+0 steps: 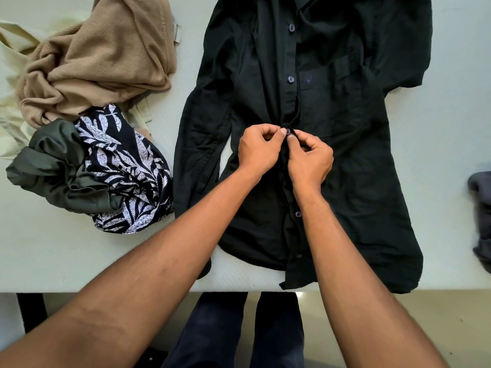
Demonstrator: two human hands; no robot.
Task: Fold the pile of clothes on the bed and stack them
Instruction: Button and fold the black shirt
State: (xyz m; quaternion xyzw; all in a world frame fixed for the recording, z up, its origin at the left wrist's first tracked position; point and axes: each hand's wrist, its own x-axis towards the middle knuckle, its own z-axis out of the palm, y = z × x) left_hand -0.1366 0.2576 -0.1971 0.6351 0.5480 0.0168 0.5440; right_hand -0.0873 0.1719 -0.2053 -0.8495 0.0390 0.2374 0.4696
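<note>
Head view, shirt: the black shirt (345, 155) lay front up on the bed (66, 248), with its hem at the near edge.
Head view, left hand: the left hand (259, 151) was curled, thumb and forefinger pinching the placket edge at mid-chest.
Head view, right hand: the right hand (309, 158) was curled too, pinching the opposite edge at the button (288, 131).
Head view, pile: the tan ribbed garment (101, 54), olive garment (53, 166) and leaf-print garment (127, 166) lay crumpled to the left, unfolded.
Doing it well: both edges probably needed to be held taut and aligned while the button was tilted edge-on through its hole, so that the front lay flat for folding.
Hidden: the fingertips covered the buttonhole, so it could not be told whether the button was through.
Cut off: the collar ran past the top edge, and the grey garment (481, 208) past the right.
</note>
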